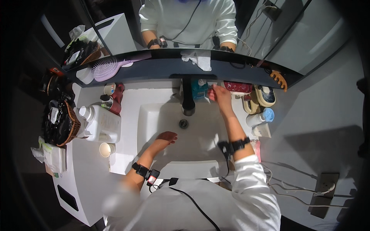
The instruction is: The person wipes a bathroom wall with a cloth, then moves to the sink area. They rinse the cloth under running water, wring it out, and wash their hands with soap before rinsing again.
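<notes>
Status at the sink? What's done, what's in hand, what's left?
Done: nothing clearly; the white sink looks dry, with no water seen running from the black faucet.
In hand: the right hand reaches to the back ledge, fingers on a small red item beside the blue bottle; grip unclear. The left hand rests open inside the basin.
Left: any washing itself, it seems.

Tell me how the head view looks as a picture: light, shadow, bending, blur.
Head view: the white basin is brightly lit while the rim falls into black vignette; the left hand casts a soft shadow in the basin; the dark shelf bows from fisheye distortion; a blurred patch sits near the lower edge; the right hand is reasonably sharp.
</notes>
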Tool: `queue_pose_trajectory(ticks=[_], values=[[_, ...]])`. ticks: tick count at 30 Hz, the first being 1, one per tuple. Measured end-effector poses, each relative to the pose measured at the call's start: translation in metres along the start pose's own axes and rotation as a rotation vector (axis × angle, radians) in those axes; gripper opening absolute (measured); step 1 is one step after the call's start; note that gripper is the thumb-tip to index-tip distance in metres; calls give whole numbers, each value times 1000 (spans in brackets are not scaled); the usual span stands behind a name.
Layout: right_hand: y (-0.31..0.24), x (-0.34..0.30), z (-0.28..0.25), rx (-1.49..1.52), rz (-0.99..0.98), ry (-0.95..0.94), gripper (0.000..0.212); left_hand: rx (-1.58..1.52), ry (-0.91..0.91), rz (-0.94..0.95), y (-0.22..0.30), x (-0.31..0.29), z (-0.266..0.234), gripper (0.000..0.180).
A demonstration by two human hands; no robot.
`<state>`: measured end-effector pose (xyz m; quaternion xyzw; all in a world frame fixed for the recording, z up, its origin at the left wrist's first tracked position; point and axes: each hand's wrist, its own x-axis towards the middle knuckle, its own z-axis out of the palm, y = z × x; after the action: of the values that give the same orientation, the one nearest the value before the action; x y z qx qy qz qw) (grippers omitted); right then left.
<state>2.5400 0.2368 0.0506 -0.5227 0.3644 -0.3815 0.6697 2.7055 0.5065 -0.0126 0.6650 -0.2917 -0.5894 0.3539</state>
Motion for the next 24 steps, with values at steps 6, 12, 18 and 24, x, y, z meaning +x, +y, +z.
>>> queue_pose_trajectory(ticks=[6, 12, 18, 24], values=[[0, 78, 10, 162, 643, -258, 29, -90, -36, 36, -5, -5, 6, 27], [-4, 80, 13, 88, 655, -272, 25, -99, -9, -37, -14, -2, 8, 28], [-7, 75, 20, 35, 626, -182, 23, -114, 2, -53, -11, 3, 14, 29], [-6, 67, 28, -2, 574, -124, 24, -109, 5, -30, -13, 6, 9, 28]])
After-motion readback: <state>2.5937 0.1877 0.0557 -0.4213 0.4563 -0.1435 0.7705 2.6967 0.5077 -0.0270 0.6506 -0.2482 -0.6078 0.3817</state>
